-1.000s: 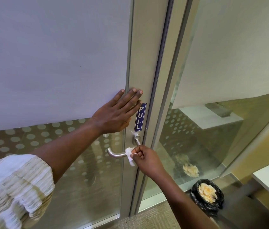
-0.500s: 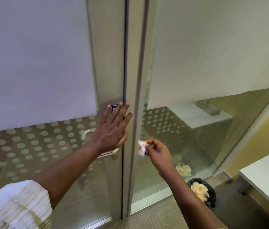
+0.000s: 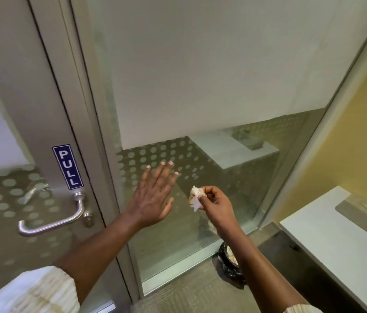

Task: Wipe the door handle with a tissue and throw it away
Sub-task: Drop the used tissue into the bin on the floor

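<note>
The silver lever door handle (image 3: 51,219) sits at the lower left on the door, below a blue PULL sign (image 3: 67,167). My left hand (image 3: 153,197) is held open and flat in front of the glass panel, to the right of the door frame, holding nothing. Just right of it, my right hand (image 3: 215,205) pinches a crumpled white tissue (image 3: 195,196) at its fingertips, well away from the handle. Under my right forearm, a bin with a black bag (image 3: 228,263) stands on the floor, partly hidden.
The glass panel (image 3: 200,109) with frosted film and dots fills the middle. A white counter (image 3: 336,240) with a metal inset stands at the right, beside a yellow wall (image 3: 354,123). Carpet floor (image 3: 191,292) lies below.
My left hand has come off the door and now hovers before the glass panel. My right hand has carried the tissue away from the handle to the right. The view has swung right.
</note>
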Motion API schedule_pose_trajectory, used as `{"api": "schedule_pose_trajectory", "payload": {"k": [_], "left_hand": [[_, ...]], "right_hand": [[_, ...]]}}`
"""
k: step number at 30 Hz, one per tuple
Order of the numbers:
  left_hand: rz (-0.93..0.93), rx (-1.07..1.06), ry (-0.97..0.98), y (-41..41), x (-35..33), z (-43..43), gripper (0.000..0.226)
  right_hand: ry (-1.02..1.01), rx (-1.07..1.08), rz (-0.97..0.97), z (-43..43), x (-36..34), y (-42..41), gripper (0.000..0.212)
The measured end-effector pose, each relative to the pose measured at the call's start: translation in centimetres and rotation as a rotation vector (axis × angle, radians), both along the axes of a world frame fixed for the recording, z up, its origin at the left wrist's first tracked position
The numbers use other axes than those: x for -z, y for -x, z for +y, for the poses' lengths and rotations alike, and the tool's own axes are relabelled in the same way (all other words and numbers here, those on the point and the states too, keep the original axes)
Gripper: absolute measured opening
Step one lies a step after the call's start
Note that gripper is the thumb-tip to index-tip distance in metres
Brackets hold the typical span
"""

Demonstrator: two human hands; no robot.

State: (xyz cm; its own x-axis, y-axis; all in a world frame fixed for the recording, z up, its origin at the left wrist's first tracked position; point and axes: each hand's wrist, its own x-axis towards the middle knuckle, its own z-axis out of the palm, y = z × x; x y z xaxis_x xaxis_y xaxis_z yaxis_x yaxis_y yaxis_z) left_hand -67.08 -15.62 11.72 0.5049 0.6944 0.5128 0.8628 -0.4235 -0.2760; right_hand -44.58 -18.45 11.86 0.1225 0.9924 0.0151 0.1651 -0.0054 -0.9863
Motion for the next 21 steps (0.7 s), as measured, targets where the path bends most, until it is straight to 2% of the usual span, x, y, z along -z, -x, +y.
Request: {"api": "schedule_pose_trajectory", "payload": {"k": [7,16,21], "left_hand": [[-0.01,0.062,0.053,-9.4,2.2,2.9,0.077],[-0.107,0.198,0.106,-19.0,4.0,8.0,0.074],[-0.103,0.257,0.148,-23.1,4.6,12.1,0.074]], "right_hand": [[0.003,0.096,-0.09,1.4,0.8,-9.2,0.008],[-0.035,0.221,-0.183,4.2,1.2,-17.4,0.005],[-0.033,0.292,-0.212,7.4,1.8,-21.4,0.006]]}}
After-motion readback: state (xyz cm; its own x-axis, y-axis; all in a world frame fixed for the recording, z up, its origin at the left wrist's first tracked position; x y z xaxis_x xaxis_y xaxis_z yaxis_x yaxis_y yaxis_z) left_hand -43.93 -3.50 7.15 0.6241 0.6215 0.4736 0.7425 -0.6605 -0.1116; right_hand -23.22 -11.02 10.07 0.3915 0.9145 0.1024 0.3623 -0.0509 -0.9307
